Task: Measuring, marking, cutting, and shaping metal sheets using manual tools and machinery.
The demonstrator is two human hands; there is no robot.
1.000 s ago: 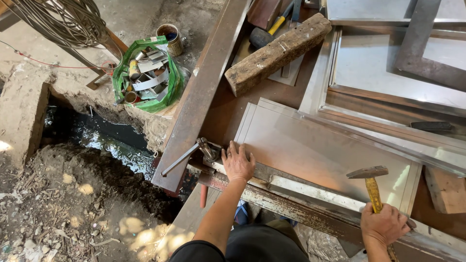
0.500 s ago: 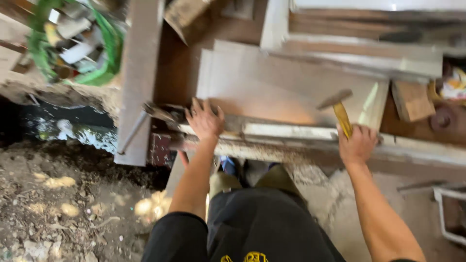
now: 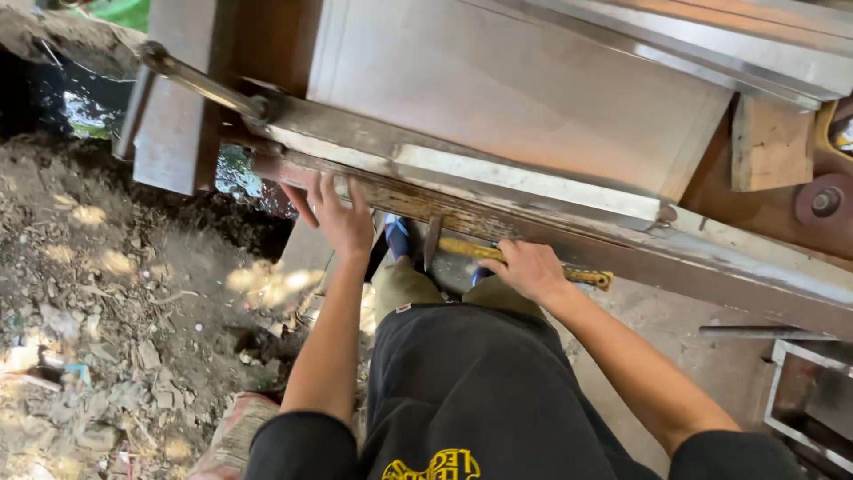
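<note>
Sheet metal panel (image 3: 524, 98) lies flat across the desk (image 3: 764, 267), its folded lip along the near edge. Your left hand (image 3: 336, 213) is open, fingers spread against that edge. Your right hand (image 3: 530, 268) is closed round the yellow-handled hammer (image 3: 498, 256), held below the edge. Brace firmly and strike short, square blows.

- No packages, signs or screens showing down here.
- Only a small red-and-white label tag (image 3: 404, 308) sewn at the hem of the black shirt, just above the knee.
</note>
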